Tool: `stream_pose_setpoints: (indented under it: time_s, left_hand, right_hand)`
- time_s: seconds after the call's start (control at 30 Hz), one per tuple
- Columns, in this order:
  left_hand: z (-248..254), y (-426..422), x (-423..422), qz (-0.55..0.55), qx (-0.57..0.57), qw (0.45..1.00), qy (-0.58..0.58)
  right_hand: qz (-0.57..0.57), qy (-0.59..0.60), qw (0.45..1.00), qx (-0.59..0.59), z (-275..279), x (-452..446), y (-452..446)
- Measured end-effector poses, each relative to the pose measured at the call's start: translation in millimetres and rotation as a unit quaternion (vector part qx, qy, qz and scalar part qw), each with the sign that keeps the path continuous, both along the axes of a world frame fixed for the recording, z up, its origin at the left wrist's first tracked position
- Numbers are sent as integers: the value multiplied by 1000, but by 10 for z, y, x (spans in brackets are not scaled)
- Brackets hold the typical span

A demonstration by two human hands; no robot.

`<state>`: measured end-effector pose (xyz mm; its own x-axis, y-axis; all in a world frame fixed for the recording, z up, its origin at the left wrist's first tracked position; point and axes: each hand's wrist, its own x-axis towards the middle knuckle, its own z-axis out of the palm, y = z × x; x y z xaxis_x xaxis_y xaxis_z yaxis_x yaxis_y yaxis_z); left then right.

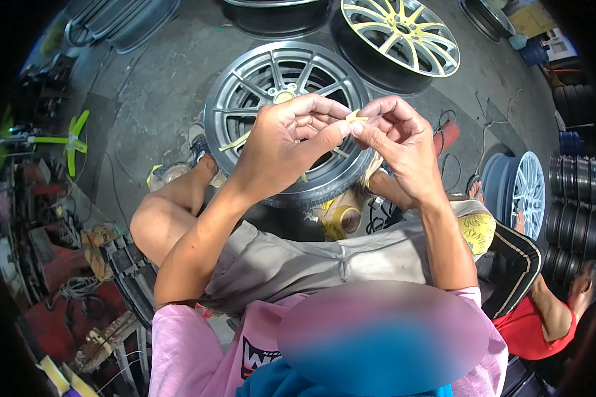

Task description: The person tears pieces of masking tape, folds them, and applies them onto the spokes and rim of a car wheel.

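Observation:
My left hand and my right hand meet above a grey multi-spoke wheel rim. Pinched between the fingertips of both is a small piece of pale yellow tape. Another yellow strip lies on the rim's left side, near my left wrist. The rim sits in front of my knees, and my hands and forearms hide part of its spokes. Below it, between my legs, is a roll of yellow tape.
A rim with yellow-covered spokes lies at the back right. A silver-blue rim stands at right, near stacked dark rims. A person in a red shirt sits at lower right. A green fan and cluttered equipment line the left.

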<state>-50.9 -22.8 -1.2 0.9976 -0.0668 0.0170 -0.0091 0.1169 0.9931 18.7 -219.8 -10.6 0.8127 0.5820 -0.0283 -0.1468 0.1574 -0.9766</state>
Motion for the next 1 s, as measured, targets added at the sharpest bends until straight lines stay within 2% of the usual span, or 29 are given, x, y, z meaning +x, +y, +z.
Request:
stream_pose_setpoints:
  time_s: [0.03,0.17,0.23,0.47,0.57,0.63,0.67,0.73,0.8,0.9,0.93,0.97,1.0]
  left_hand:
    - [-31,6,4,1,0,1000,1]
    - [-32,3,-7,0,-9,1000,6]
    - [-50,14,2,-6,-1,1000,6]
    - [-48,73,-14,-62,66,995,28]
    - [-112,58,-22,-23,73,997,-9]
    - [-89,65,-30,-22,98,995,-10]
    - [-71,67,-34,-22,124,992,-12]
    - [-10,71,-46,-21,167,985,-26]
    - [-10,77,-45,-20,210,977,-39]
    - [-67,138,-15,-32,174,984,-33]
    - [-72,182,-3,-65,79,994,24]
    - [-72,210,1,-97,-17,992,81]
    - [-39,218,-3,-95,-16,992,81]
  right_hand:
    - [-32,-19,999,3,-4,-17,22]
    - [-35,20,999,10,59,-20,36]
    - [12,8,999,-31,37,14,-28]
    - [9,-8,998,-67,39,9,-46]
    - [18,-16,999,-38,-1,-13,-27]
    - [-8,-152,986,-73,-18,-29,5]
    - [-7,-152,986,-73,-28,-23,8]
    - [-9,-294,950,-104,-43,-4,19]
    - [-13,-341,932,-121,-42,1,23]
    - [-22,-434,890,-138,-5,10,36]
    - [-27,-480,866,-137,13,15,43]
    - [-26,-481,866,-135,24,5,48]
    - [-26,-498,856,-134,35,-21,44]
